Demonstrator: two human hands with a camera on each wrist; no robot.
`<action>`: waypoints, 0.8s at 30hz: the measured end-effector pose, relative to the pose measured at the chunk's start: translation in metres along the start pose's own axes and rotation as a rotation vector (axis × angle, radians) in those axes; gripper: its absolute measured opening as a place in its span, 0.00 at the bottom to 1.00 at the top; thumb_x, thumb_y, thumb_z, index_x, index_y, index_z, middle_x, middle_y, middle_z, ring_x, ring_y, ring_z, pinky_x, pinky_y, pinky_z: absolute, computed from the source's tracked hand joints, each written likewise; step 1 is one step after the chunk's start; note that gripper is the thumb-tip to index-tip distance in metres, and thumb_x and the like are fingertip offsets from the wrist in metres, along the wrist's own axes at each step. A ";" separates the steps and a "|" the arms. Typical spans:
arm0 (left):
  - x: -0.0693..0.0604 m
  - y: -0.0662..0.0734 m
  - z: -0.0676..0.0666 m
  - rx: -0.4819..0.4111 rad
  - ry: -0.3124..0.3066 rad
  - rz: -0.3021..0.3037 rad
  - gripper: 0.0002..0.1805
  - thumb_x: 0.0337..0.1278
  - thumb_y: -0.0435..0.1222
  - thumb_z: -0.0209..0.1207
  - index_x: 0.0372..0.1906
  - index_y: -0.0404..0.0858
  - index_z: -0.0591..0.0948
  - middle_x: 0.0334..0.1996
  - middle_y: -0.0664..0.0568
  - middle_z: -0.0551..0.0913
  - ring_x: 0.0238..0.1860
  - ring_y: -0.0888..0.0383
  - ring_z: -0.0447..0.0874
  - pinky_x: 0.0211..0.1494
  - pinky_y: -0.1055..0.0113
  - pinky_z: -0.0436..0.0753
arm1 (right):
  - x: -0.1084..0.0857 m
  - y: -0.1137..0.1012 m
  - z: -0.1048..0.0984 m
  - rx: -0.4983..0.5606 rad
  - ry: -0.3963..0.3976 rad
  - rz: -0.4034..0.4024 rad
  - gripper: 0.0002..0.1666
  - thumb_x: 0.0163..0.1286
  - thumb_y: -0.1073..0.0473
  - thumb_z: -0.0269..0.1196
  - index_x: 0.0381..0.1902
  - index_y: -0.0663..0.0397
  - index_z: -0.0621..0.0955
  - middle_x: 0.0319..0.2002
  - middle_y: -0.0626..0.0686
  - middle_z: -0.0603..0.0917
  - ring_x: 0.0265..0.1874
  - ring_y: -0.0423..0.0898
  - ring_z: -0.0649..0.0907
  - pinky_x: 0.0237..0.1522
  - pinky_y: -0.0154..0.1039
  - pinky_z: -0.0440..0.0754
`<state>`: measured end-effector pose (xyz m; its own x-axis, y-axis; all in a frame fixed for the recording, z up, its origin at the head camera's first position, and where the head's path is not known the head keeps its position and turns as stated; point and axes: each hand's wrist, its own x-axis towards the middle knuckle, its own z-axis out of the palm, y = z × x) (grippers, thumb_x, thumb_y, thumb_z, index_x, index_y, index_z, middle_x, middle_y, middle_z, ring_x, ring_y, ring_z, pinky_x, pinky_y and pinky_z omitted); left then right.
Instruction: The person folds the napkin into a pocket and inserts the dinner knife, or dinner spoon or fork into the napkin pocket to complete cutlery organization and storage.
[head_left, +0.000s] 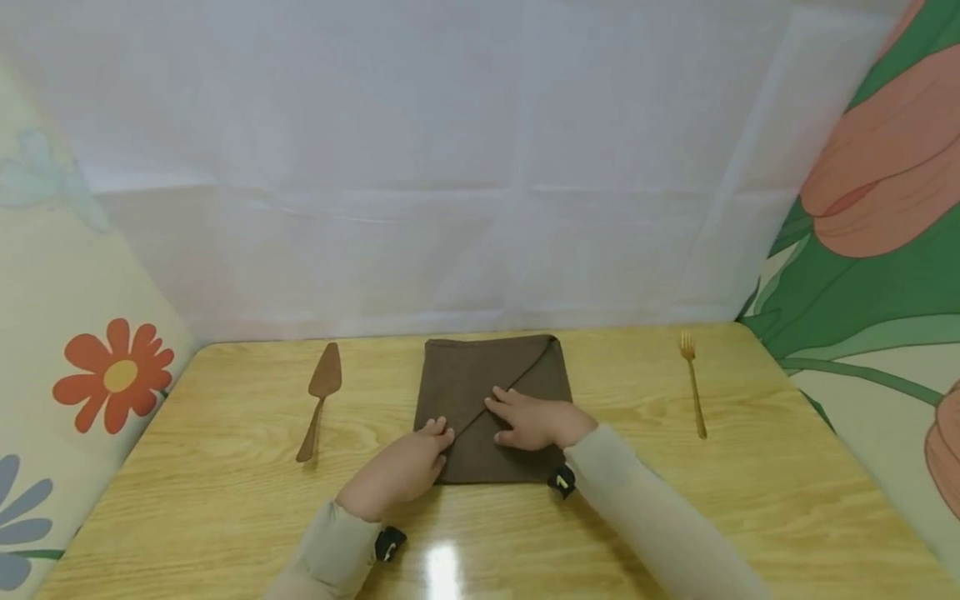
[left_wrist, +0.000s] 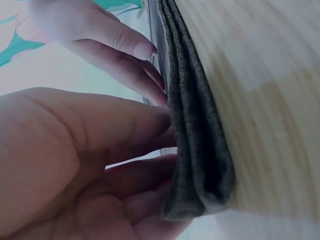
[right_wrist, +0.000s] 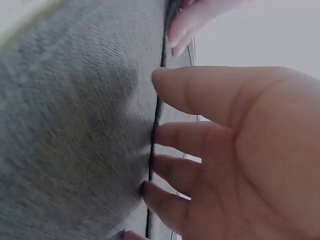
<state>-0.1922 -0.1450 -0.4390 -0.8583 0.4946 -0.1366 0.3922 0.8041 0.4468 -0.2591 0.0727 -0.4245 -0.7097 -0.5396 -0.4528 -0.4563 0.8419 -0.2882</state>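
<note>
A dark brown cloth napkin [head_left: 457, 375], folded into a square, lies flat on the table with a diagonal edge running across its top. My left hand [head_left: 405, 471] rests its fingertips on the napkin's left side, near the lower end of that diagonal. Farther up the same edge, my right hand [head_left: 536, 421] touches the cloth with fingers spread. In the left wrist view, stacked layers show along the side of the napkin [left_wrist: 187, 110], beside the left thumb. The right wrist view has the right hand's fingertips along the diagonal edge of the napkin [right_wrist: 75, 125].
A copper-coloured cake server [head_left: 326, 375] lies on the left of the wooden table [head_left: 225, 500]. Over on the right is a gold fork [head_left: 694, 387]. A white sheet [head_left: 450, 167] hangs behind the table, and floral panels flank it.
</note>
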 end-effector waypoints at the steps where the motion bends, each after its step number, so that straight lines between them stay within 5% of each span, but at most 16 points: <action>1: 0.000 0.000 0.000 0.002 0.000 0.001 0.21 0.71 0.25 0.54 0.65 0.19 0.73 0.70 0.25 0.65 0.71 0.31 0.63 0.71 0.41 0.67 | 0.000 0.001 -0.001 0.009 0.004 0.015 0.38 0.81 0.47 0.53 0.81 0.50 0.55 0.82 0.54 0.47 0.80 0.52 0.49 0.78 0.49 0.52; 8: -0.003 0.003 -0.001 0.042 0.026 -0.026 0.18 0.69 0.24 0.56 0.60 0.19 0.77 0.65 0.26 0.72 0.68 0.32 0.70 0.68 0.42 0.71 | 0.009 0.013 -0.003 0.037 0.078 0.150 0.42 0.81 0.43 0.52 0.82 0.50 0.51 0.82 0.58 0.43 0.80 0.56 0.46 0.77 0.58 0.51; 15: -0.009 0.005 -0.006 0.067 0.057 -0.015 0.14 0.65 0.23 0.59 0.53 0.19 0.81 0.58 0.27 0.79 0.60 0.33 0.78 0.63 0.43 0.77 | 0.019 0.030 -0.004 0.079 0.195 0.213 0.46 0.80 0.41 0.52 0.82 0.58 0.49 0.81 0.64 0.42 0.79 0.62 0.45 0.77 0.58 0.49; 20: -0.013 -0.013 -0.017 -0.062 0.000 0.010 0.11 0.65 0.25 0.61 0.49 0.26 0.86 0.57 0.34 0.82 0.54 0.38 0.84 0.46 0.59 0.86 | 0.021 0.043 -0.009 0.096 0.227 0.198 0.46 0.80 0.42 0.54 0.81 0.61 0.50 0.80 0.65 0.44 0.79 0.65 0.46 0.77 0.58 0.50; 24: -0.015 -0.030 -0.024 -0.117 -0.047 0.082 0.09 0.65 0.28 0.62 0.46 0.30 0.88 0.55 0.39 0.85 0.53 0.39 0.85 0.44 0.59 0.85 | 0.021 0.056 -0.012 0.097 0.247 0.175 0.44 0.79 0.44 0.55 0.81 0.60 0.53 0.81 0.62 0.48 0.79 0.62 0.50 0.76 0.58 0.53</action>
<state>-0.1995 -0.1845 -0.4291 -0.8072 0.5744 -0.1356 0.4171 0.7178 0.5575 -0.3058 0.1084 -0.4395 -0.8871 -0.3612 -0.2874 -0.2713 0.9117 -0.3084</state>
